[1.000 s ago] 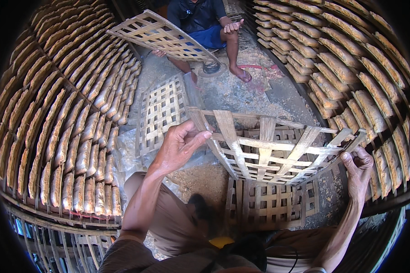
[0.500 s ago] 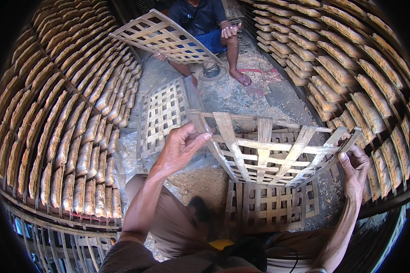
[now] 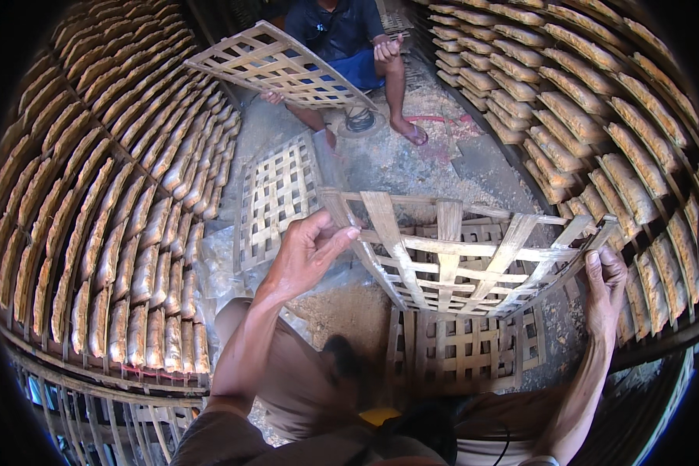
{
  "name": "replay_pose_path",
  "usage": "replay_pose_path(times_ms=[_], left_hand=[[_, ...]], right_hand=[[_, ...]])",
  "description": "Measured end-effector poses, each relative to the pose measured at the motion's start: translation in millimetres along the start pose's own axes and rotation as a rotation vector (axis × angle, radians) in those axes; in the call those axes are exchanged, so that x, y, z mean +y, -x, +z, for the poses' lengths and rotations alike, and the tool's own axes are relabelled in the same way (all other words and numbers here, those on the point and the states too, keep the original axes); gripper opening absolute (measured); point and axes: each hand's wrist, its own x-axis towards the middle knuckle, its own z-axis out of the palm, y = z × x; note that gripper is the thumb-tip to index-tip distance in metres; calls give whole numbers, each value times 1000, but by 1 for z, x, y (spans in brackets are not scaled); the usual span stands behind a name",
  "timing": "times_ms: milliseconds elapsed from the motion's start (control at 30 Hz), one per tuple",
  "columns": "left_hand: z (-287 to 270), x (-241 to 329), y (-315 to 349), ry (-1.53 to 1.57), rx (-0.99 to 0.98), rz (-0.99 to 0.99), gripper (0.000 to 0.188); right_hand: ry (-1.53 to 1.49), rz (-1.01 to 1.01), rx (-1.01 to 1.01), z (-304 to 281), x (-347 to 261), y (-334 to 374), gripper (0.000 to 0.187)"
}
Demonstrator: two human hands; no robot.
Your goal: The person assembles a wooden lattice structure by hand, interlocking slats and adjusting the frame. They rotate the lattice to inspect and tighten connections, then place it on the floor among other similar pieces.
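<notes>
A woven bamboo tray [image 3: 448, 223], with an open lattice of flat strips in a wooden frame, is held tilted in front of me between both hands. My left hand [image 3: 307, 252] grips its left edge, thumb on the near side. At the opposite edge, my right hand [image 3: 604, 278] is closed on the frame, its fingers partly hidden behind it. Beneath the held tray lie more lattice trays [image 3: 474, 348] on the floor. Another lattice tray [image 3: 278, 198] stands or leans to the left of it.
Racks of long, pale-brown slabs rise at the left [image 3: 144, 264] and right [image 3: 571, 116]. Across from me a seated person [image 3: 342, 43] holds a lattice tray [image 3: 276, 66] by its edge. Plastic sheeting [image 3: 217, 268] and crumb-like debris [image 3: 346, 311] lie on the floor.
My right hand's fingers have shifted slightly on the tray's edge. The tray and my left hand stay almost in place.
</notes>
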Motion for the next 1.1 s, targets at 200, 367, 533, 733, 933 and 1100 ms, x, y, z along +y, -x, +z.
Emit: replay_pose_path(times_ms=[200,367,533,733,933,1100], left_hand=[[-1,0,-1,10,-15,-18,23],[-1,-2,0,11,-21,-8,24],[-4,0,3,-18,-13,1,24],[-4,5,4,16,-78,12,29],[-9,5,5,75,-134,-2,28],[-17,2,7,57,-220,5,23]], right_hand=[[-22,1,43,5,2,-2,36],[-471,32,117,-27,26,-16,40],[-576,188,436,-43,23,-17,44],[-87,7,257,10,-1,-17,69],[147,-18,-86,33,18,-4,101],[72,97,30,40,17,3,83]])
